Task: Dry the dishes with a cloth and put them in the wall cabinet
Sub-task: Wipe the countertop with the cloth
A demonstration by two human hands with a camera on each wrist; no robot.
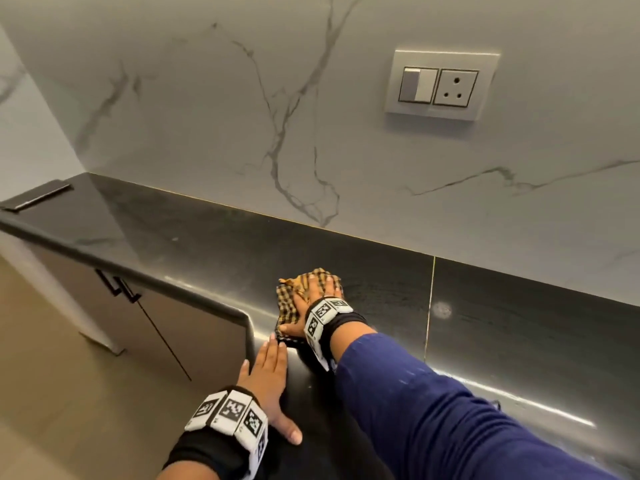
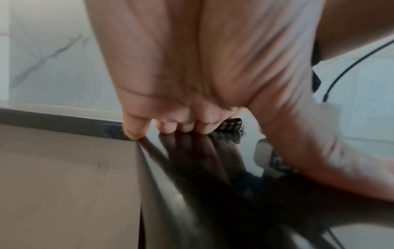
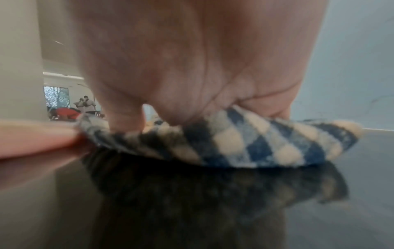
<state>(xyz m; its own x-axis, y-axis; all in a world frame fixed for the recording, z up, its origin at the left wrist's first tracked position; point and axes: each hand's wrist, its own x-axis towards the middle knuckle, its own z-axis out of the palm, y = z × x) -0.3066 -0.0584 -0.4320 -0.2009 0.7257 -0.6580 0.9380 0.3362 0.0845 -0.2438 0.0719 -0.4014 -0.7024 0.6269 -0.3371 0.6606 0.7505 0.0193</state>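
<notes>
A checked cloth (image 1: 290,301) lies crumpled on the black countertop (image 1: 194,237). My right hand (image 1: 313,299) presses flat on top of it with straight fingers spread over the fabric. In the right wrist view the cloth (image 3: 245,143) shows blue and cream checks squashed under the palm. My left hand (image 1: 268,372) rests flat on the counter beside the front edge, just short of the cloth, holding nothing. The left wrist view has the fingertips (image 2: 136,131) touching the glossy top. No dishes and no wall cabinet are in view.
A marble-patterned backsplash (image 1: 277,116) rises behind the counter, with a switch and socket plate (image 1: 440,84) at upper right. Lower cabinet doors with dark handles (image 1: 117,289) sit below the counter's edge on the left. A flat dark object (image 1: 38,197) lies at the far left end.
</notes>
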